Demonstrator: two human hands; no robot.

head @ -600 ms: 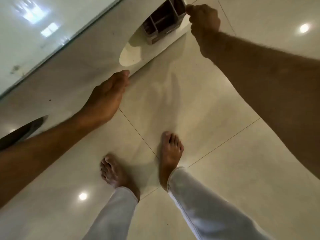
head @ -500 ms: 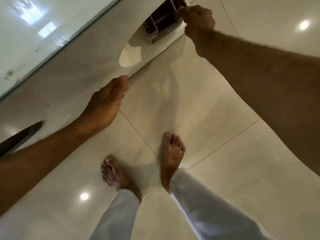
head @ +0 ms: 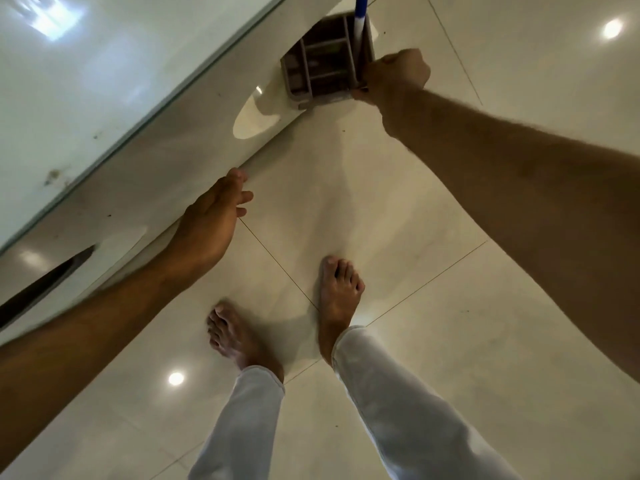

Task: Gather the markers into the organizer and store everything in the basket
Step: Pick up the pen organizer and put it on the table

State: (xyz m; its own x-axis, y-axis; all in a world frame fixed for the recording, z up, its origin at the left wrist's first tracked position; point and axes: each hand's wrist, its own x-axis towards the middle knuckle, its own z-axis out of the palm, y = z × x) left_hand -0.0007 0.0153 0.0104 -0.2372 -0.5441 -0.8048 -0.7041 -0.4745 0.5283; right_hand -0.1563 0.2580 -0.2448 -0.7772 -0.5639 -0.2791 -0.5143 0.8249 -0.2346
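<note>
The grey-brown compartmented plastic organizer [head: 325,60], one blue-and-white marker [head: 358,15] standing in it, sits at the table's far edge. My right hand [head: 394,76] grips its near-right corner; my left hand [head: 211,223] hangs relaxed. I'd lift it level so the marker stays upright.

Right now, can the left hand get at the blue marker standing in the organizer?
Probably not without stepping closer. The left hand hangs open, well short of the organizer, and the right hand already grips the organizer's near corner beside the blue marker. Nothing else blocks the way.
</note>
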